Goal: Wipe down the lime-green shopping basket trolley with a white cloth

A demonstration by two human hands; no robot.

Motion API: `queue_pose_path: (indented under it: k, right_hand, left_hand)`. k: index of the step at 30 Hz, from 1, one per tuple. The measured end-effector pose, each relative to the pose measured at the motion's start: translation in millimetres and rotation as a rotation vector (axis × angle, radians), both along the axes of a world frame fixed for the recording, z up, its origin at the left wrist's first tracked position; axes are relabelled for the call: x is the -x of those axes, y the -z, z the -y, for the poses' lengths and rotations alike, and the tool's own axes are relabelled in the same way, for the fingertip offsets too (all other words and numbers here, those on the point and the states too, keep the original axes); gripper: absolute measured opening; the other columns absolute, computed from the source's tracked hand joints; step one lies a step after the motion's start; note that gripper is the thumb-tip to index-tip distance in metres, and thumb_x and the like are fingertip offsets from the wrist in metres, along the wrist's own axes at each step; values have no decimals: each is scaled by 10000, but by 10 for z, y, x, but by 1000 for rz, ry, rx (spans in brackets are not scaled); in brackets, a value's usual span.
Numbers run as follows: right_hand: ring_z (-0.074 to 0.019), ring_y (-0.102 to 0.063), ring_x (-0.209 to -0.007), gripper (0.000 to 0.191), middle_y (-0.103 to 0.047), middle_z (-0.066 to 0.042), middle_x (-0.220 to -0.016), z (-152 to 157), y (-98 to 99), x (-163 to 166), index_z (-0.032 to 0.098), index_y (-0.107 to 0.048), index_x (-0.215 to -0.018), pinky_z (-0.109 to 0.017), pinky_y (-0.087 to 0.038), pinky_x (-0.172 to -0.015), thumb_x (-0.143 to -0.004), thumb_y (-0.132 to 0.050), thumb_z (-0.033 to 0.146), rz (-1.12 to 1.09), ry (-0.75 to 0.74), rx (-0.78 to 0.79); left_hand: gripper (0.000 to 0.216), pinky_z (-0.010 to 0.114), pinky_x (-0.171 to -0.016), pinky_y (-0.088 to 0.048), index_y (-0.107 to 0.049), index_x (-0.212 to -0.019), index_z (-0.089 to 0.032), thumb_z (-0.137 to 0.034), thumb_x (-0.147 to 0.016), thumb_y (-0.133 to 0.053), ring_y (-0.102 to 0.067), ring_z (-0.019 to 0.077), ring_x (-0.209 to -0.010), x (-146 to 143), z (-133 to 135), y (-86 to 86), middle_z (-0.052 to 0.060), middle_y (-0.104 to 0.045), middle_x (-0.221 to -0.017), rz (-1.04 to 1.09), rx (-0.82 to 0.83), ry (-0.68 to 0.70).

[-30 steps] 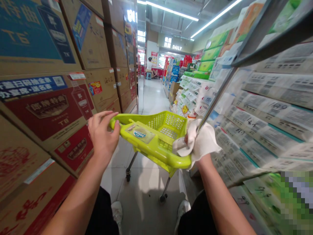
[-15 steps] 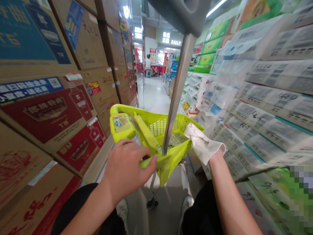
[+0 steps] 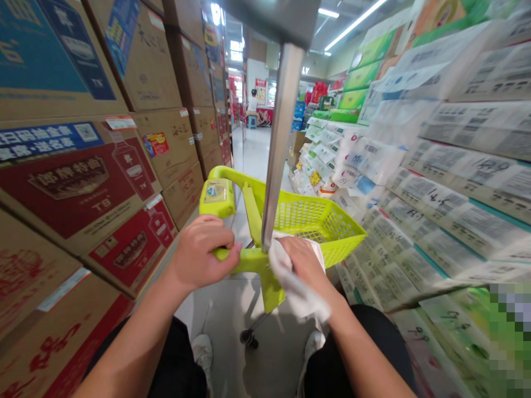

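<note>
A lime-green shopping cart (image 3: pixel 327 221) stands tilted in the aisle in front of me, its handle bar (image 3: pixel 226 190) turned toward the left. My left hand (image 3: pixel 203 251) is closed around the cart's near green rim. My right hand (image 3: pixel 305 262) presses a white cloth (image 3: pixel 296 287) against the same rim, just right of a grey metal pole (image 3: pixel 276 149) that rises from the cart to a grey part near the camera. The fingers of the right hand are curled over the cloth.
Stacked cardboard cartons (image 3: pixel 83 177) wall the left side. Shelves of wrapped tissue packs (image 3: pixel 448 166) fill the right. The tiled aisle floor (image 3: pixel 259 155) runs ahead to a distant person (image 3: pixel 253 102). My shoes (image 3: pixel 203 354) show below the cart.
The cart has swung round and tipped. My left hand shifted from its handle to the near rim. My right hand with the cloth came left from the basket's right edge to the rim by the pole.
</note>
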State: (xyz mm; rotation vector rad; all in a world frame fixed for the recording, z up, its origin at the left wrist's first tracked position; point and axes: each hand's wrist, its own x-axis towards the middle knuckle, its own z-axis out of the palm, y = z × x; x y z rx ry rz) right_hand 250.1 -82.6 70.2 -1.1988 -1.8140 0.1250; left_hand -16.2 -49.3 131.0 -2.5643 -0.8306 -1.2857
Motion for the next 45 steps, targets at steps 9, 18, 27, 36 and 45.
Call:
queue_pose_path:
  k: [9,18,27,36,45]
  right_hand:
    - [-235,-596,-724,433,-695,-108,-757,-280,421,-812,203,-643,-737,-342,-315,-700,-1032,-371,366,449,482,209]
    - [-286,-576,-907,413,-690,-115,-941,-124,301,314,201,-643,-1035,-399,-344,-814,-1047,-312,449,315,190,-45]
    - [-241,-559,-778,415,-661,-82,-773,-416,552,-559,217,-588,-772,-364,-309,-747,-1061,-332,370,458,382,55]
    - [-269,-558,-885,361,-702,-104,-886,-504,652,-740,198,-674,-858,-398,-371,-870,-1027,-363,264,383,490,44]
    - [-296,-577,-1159,406,-675,-120,-1274,-255,364,242,211,-556,-1402,-451,-397,-1018,-1087,-415,423,372,52,-10]
  left_hand:
    - [431,413,-717,-532,-474,-577,-238,-384,-983,-468,-519,167,-496,374,-412,137,10,-528,-505,100,-25,145]
    - [450,414,-697,-494,-477,-581,-241,-353,-1012,-406,-481,170,-489,329,-448,221,6,-465,-498,231,-119,172]
    - [476,416,-758,-508,-502,-571,-245,-486,-981,-508,-544,179,-557,578,-665,247,18,-506,-527,278,-18,159]
    - [406,418,-721,-485,-577,-599,-239,-428,-956,-537,-555,184,-533,564,-670,279,13,-520,-516,340,-116,200]
    - [377,404,-715,-471,-557,-618,-227,-368,-967,-552,-547,171,-542,614,-650,264,10,-517,-532,300,-154,215]
